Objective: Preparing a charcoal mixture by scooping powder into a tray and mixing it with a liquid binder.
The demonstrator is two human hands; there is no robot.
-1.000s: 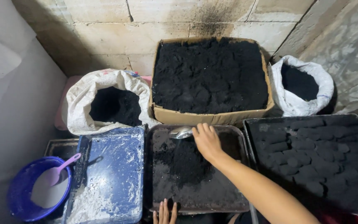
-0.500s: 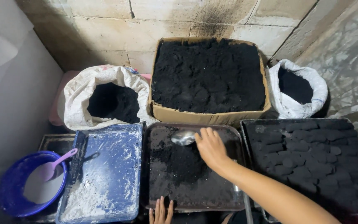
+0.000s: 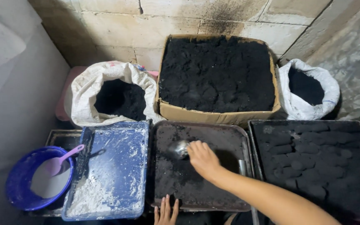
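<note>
- The left hand point(image 3: 166, 210) rests at the near rim of the dark metal tray point(image 3: 234, 129), fingers spread flat and holding nothing; only the fingers show at the bottom edge of the view.
- The right hand point(image 3: 203, 158) reaches over the middle of that tray, fingers curled down onto a small shiny metal scoop point(image 3: 180, 149); whether they grip it or only press on it cannot be told.
- To work well here, the left hand should steady the tray while the right keeps the scoop low, so that the black powder point(image 3: 176, 183) stays inside the rim.
- The black powder is fine, dull and loose, spread thin over the tray floor, thicker toward the near side.
- Just left lies a blue tray point(image 3: 117, 137) dusted with white powder point(image 3: 84, 196), and beside it a blue bowl point(image 3: 15, 193) with a pink spoon point(image 3: 63, 160).
- To the right, a tray of pressed black lumps point(image 3: 305, 158) sits in rows.
- Farther back, a cardboard box point(image 3: 213, 116) heaped with black material stands between two white sacks, the left sack point(image 3: 84, 89) and the right sack point(image 3: 326, 89), against a block wall point(image 3: 117, 29).
</note>
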